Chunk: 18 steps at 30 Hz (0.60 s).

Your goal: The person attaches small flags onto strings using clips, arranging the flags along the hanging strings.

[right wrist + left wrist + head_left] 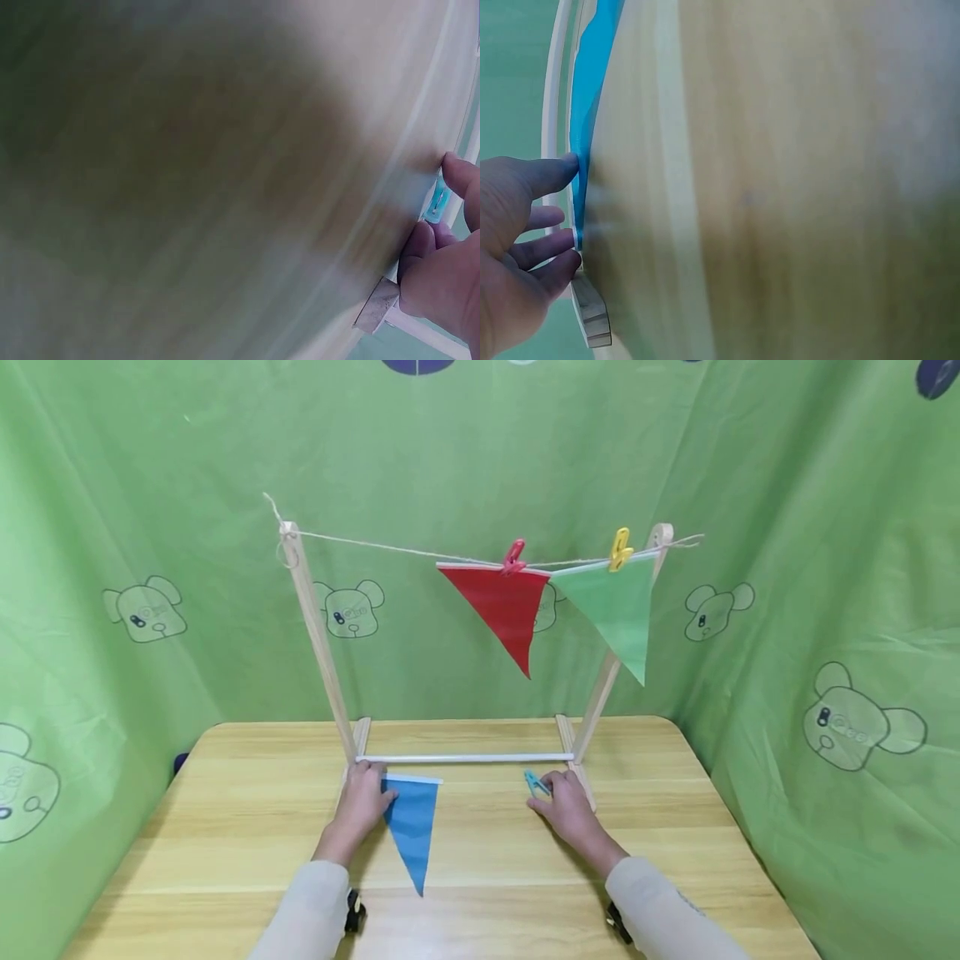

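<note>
Left hand pose: the left hand [363, 802] is placed palm down at the far left corner of the blue flag [414, 827]; the thumb is laid along the flag's left side.
Left grip: a moderate gap is left between thumb and fingers; whether the cloth is pinched cannot be told.
Right hand pose: the right hand [567, 807] is bent low over the table [480, 852], near the right end of the white rod [465, 758].
Right grip: narrow; the blue clip [535, 783] is held between thumb and fingers, one end pointed far left.
Arms: both sleeves [311, 906] are extended from the near side and angled inward.
Blue flag: laid on the table, near side of the rod, white edge far, tip near.
String: the red flag [504, 610] is hung by a red clip [513, 557], the green flag [615, 610] by a yellow clip [620, 550] at right; both are suspended from the string [405, 550].
</note>
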Motion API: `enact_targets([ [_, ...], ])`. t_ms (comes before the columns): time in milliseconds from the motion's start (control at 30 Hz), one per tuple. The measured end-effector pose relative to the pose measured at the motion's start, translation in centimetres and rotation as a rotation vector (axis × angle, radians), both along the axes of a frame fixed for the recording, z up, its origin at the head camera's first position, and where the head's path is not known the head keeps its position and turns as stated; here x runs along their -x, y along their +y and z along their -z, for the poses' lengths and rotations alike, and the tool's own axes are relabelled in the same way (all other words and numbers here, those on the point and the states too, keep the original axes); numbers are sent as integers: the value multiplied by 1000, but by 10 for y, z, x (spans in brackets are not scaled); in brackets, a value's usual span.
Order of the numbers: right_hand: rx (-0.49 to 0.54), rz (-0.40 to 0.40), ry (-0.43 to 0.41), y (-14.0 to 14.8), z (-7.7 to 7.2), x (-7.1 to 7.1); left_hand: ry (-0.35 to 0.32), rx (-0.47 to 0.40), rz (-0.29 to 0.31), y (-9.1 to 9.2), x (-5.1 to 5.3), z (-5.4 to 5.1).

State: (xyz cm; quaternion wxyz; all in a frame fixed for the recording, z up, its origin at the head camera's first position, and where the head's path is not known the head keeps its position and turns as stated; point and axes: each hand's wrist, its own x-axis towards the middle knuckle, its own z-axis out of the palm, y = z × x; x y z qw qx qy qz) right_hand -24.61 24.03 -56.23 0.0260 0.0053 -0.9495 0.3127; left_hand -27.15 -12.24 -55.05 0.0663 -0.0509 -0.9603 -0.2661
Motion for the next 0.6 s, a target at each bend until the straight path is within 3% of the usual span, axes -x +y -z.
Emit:
enact_targets([
  [600, 24, 2, -3, -2, -1, 1, 4, -32, 28, -5, 4, 1],
])
